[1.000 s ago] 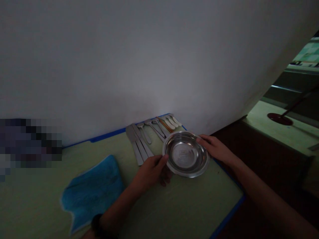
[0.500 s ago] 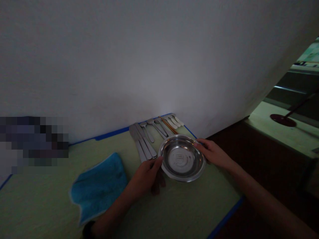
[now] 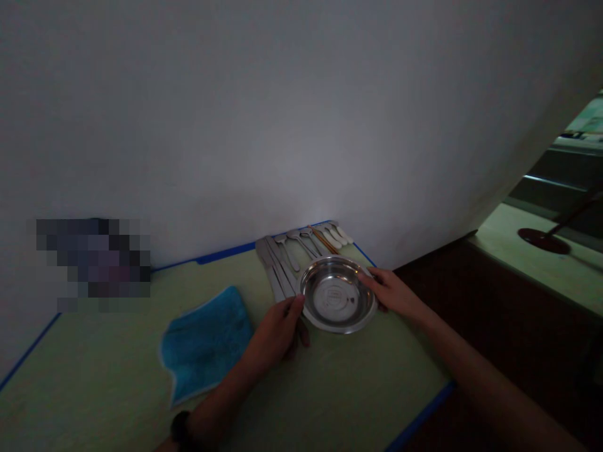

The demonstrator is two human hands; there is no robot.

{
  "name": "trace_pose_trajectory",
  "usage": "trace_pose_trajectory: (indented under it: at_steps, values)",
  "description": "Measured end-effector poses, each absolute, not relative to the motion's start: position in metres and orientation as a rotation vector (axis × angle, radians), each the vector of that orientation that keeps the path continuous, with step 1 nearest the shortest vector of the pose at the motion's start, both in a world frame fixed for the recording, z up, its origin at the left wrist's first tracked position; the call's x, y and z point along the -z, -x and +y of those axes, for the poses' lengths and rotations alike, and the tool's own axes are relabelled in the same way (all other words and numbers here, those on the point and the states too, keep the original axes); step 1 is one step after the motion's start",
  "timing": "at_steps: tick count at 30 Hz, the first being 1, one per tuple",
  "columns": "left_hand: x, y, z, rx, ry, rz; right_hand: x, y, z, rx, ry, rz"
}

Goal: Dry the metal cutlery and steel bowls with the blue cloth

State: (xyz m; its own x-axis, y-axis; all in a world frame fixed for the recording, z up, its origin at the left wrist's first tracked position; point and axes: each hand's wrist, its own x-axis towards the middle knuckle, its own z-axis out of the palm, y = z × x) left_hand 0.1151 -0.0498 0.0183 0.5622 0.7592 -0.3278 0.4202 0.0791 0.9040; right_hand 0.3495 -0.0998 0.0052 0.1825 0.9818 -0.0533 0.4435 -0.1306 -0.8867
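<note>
A round steel plate (image 3: pixel 336 295) sits low over the green table (image 3: pixel 330 383), held by both hands. My left hand (image 3: pixel 277 329) grips its left rim with thumb on top and fingers curled under. My right hand (image 3: pixel 389 290) holds the right rim the same way. Just behind the plate, against the wall, lies a row of cutlery: steel knives (image 3: pixel 273 267), spoons (image 3: pixel 296 242) and white-handled pieces (image 3: pixel 339 234).
A folded blue cloth (image 3: pixel 205 342) lies left of my left hand. The table has a blue edge (image 3: pixel 419 417) and drops to a dark floor on the right. A white wall stands right behind the cutlery. A blurred patch covers the far left.
The plate has come down from a tilted, raised position to lie level close to the table, both hands still on its rim. The view has shifted a little to the right.
</note>
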Motion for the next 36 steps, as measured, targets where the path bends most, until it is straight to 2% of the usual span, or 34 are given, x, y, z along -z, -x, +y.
trace_pose_trajectory:
  at_steps: [4,6,9,13,20,36]
  values:
    - [-0.036,-0.106,-0.046,-0.182,-1.699,1.073,-0.009,-0.359,-0.085,-0.543,1.779,-1.538]
    - [-0.042,-0.105,-0.037,-0.262,-1.948,1.121,-0.009,-0.370,-0.068,-0.369,1.846,-1.529]
    - [-0.042,-0.109,-0.012,-0.539,-2.383,1.262,-0.004,-0.386,-0.033,-0.274,1.874,-1.529]
    - [-0.022,-0.120,0.030,-0.701,-2.727,1.431,0.007,-0.394,0.013,-0.293,1.871,-1.649]
    - [0.015,-0.128,0.064,-0.341,-2.729,1.468,0.021,-0.390,0.045,-0.408,1.844,-1.822]
    - [0.013,-0.127,0.070,-0.182,-2.670,1.423,0.024,-0.389,0.048,-0.392,1.811,-1.874]
